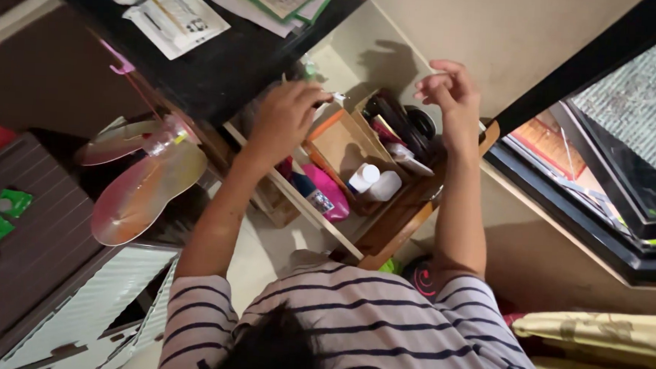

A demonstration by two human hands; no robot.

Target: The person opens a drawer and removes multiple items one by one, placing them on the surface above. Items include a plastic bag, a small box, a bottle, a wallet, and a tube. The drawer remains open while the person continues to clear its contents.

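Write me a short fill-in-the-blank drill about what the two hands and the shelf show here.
1. The left hand pinches a small ____-tipped tube.
2. The right hand holds ____; its fingers are loosely curled.
3. Two white bottles lie in the ____ organizer on the shelf.
4. The person's shirt is ____.

Missing words: white; nothing; wooden; striped

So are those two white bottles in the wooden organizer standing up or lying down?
Lying down. Both white bottles rest on their sides in the wooden organizer, caps pointing toward its open front.
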